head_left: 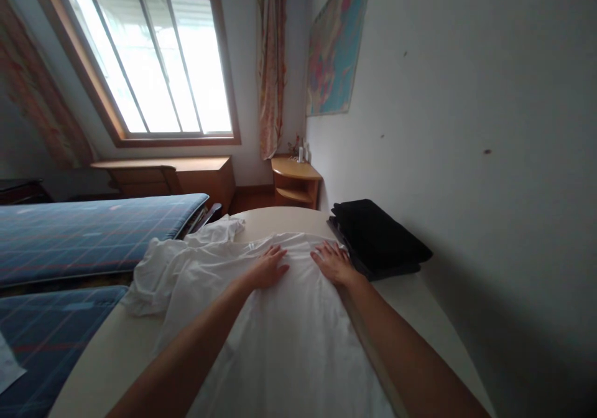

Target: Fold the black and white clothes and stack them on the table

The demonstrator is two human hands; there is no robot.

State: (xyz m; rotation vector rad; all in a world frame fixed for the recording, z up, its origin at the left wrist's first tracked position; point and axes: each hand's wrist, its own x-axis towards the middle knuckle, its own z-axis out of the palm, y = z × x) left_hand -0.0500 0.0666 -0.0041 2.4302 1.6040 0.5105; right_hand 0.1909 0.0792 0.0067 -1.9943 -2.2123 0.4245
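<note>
Both hands lie flat and open on the white shirt (280, 325), gripping nothing: my left hand (268, 269) and my right hand (333, 262) press palm-down side by side near its far end, fingers spread toward the window. The shirt is laid out lengthwise on the pale desk (433, 306) in front of me, smooth under my forearms, while its left side bunches into loose folds (158, 275) that spill toward the desk's edge.

I judge the cloth light, soft and limp; it will slide and wrinkle easily, so it is best taken by pinching a hem or a shoulder edge rather than the middle.

Just beside my right hand, against the wall, sits a stack of folded black clothing (377, 237), close to the shirt and perhaps touching it. To my left are blue checked cushions (93, 225), well apart. Beyond the desk stand a small wooden corner shelf (295, 181) and a window (149, 57) with curtains.
</note>
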